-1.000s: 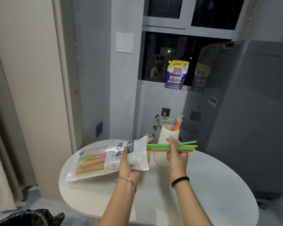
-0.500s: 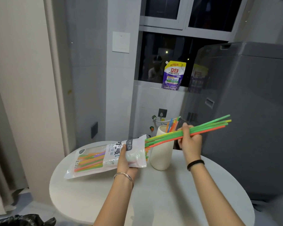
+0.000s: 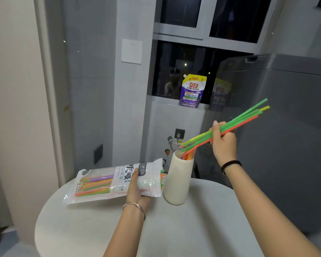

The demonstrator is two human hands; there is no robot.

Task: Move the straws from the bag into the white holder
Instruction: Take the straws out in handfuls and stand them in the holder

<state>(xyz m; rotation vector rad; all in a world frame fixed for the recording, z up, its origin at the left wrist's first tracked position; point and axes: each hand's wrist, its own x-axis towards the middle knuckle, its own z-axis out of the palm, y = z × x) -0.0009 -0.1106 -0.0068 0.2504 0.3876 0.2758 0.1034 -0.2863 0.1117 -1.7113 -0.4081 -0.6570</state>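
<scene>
On the round matte desk [image 3: 202, 229], the left grip [image 3: 137, 190] holds one glossy, crinkled plastic bag [image 3: 100, 182] near its open end. One smooth white cylindrical holder [image 3: 176, 182] stands just beside it. The right grip [image 3: 223, 143] clasps at least four thin straws [image 3: 245, 119], slanted, with their lower ends at the holder's mouth.

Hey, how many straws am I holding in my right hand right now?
4 can be told apart in the right hand: two green straws, one yellow straw and one orange straw, their lower ends at the white holder's mouth. More may be hidden in the bundle.
</scene>
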